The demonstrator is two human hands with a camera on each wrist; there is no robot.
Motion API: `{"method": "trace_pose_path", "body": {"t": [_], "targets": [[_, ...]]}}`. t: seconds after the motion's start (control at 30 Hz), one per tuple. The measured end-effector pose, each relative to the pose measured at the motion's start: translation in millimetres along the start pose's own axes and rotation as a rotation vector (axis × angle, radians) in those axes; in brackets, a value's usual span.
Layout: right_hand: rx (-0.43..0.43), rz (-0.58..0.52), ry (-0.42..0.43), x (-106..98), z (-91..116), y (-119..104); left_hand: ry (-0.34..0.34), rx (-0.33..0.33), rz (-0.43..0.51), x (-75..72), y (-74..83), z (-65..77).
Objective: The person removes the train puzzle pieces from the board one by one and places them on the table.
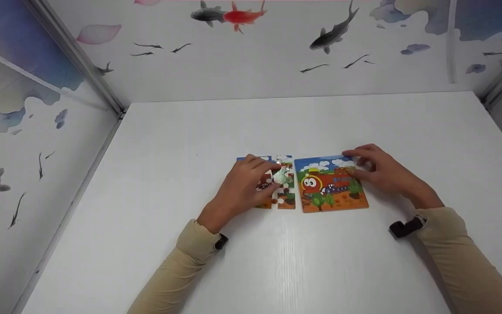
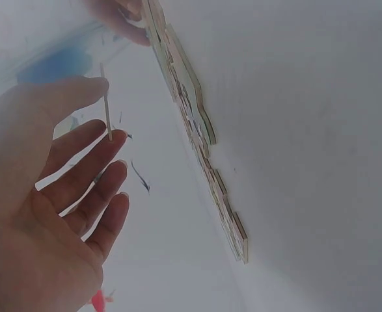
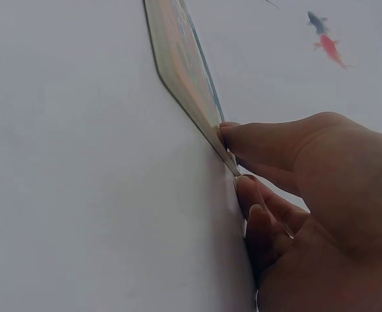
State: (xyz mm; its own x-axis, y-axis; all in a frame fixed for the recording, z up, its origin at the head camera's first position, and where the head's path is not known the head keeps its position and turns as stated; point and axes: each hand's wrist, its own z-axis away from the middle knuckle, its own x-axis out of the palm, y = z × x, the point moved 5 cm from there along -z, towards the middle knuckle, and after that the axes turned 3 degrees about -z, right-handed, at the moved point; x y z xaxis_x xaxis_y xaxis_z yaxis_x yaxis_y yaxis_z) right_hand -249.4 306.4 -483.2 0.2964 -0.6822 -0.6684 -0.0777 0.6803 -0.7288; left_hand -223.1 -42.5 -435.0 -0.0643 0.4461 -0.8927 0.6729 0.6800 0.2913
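Note:
My left hand (image 1: 247, 181) pinches a jigsaw piece (image 2: 107, 107) between thumb and fingertips, seen edge-on in the left wrist view. It is held over a partly joined jigsaw puzzle (image 1: 286, 199), whose left part the hand hides in the head view. Knobs and gaps show along the joined pieces. Just right of the puzzle lies a square picture board (image 1: 331, 192) with a red cartoon train, trees and blue sky. At that board's right edge, my right hand (image 1: 381, 172) grips it, the thumb on the printed face and fingers at the rim (image 3: 233, 166).
The white table (image 1: 251, 270) extends around the puzzle and board. White panels (image 1: 251, 65) printed with fish and leaves stand behind it and on the left. Dark straps (image 1: 408, 227) sit at both wrists, by the tan sleeves.

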Motion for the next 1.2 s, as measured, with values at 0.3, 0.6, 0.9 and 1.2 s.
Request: {"method": "trace_pose_path", "body": {"t": [0.3,0.6,0.9,1.2], "targets": [[0.005,0.008,-0.004,0,-1,1,-0.021,-0.032,-0.015,-1.4,-10.0,9.3],[0.004,0.003,-0.004,1,0,2,-0.059,-0.004,0.009,-4.6,-18.0,16.8],[-0.018,0.024,0.006,0,-1,1,-0.09,0.002,0.01,-9.9,-30.0,27.1],[-0.013,0.023,0.007,0,-2,2,-0.146,-0.034,0.029,-16.4,-40.9,43.1]]}}
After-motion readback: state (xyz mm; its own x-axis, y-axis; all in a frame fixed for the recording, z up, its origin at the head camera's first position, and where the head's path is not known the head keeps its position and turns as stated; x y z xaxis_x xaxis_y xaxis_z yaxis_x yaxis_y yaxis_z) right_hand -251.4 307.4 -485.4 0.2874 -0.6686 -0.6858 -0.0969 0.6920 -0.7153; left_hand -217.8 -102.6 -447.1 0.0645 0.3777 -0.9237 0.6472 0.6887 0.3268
